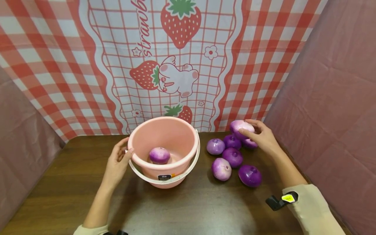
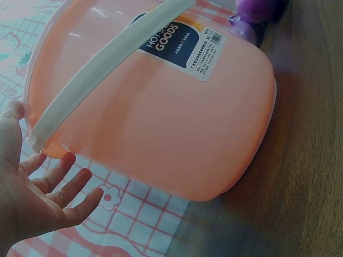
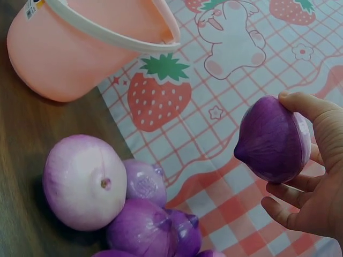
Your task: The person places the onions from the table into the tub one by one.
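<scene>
A pink bucket (image 1: 164, 125) with a white handle (image 2: 102, 72) stands on the table, one purple onion (image 1: 159, 155) lying inside it. At the bucket's left rim, my left hand (image 1: 116, 163) pinches the edge between thumb and fingers, beside the handle's end. My right hand (image 1: 264, 137) grips another purple onion (image 3: 270, 139), thumb on one side and fingers on the other, raised over the back of the onion group. Below it on the table lie several more purple onions, among them a pale one (image 1: 221, 169) in front and a dark one (image 1: 250, 175) at the right.
A brown wooden table (image 1: 188, 209) carries everything. Behind it hangs a red checked cloth (image 1: 117, 65) with strawberry prints. Pink fabric (image 1: 329, 98) closes off the right side, and similar fabric (image 1: 23, 124) the left.
</scene>
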`<state>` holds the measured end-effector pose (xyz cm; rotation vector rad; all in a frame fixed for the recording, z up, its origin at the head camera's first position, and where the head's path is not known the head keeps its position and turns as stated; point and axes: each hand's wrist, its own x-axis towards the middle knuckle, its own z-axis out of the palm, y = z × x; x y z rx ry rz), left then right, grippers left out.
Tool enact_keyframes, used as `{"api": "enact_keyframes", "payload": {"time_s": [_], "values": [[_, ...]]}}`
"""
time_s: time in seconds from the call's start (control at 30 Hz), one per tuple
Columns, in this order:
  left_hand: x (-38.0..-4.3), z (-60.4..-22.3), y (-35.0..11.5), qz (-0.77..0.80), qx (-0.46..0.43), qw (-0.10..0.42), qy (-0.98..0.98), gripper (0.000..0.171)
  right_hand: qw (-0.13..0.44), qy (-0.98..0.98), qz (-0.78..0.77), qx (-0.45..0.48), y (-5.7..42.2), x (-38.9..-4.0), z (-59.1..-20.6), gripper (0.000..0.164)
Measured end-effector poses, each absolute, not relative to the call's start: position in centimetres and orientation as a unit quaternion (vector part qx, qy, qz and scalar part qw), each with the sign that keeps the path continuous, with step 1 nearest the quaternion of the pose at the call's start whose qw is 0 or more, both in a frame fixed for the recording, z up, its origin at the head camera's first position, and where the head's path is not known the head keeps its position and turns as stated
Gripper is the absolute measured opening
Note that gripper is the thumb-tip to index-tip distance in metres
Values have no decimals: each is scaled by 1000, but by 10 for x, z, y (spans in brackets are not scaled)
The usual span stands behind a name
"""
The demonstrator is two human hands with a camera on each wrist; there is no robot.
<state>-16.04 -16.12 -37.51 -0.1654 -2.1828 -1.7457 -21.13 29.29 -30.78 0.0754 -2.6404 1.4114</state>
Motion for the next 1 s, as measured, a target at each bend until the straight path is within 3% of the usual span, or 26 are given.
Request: {"api": "enact_keyframes", "payload": {"time_s": [1.0], "values": [[-160,-374,-161,-615,-57,163,-769,46,60,-881,466,53,260,-222,-290,63]]}}
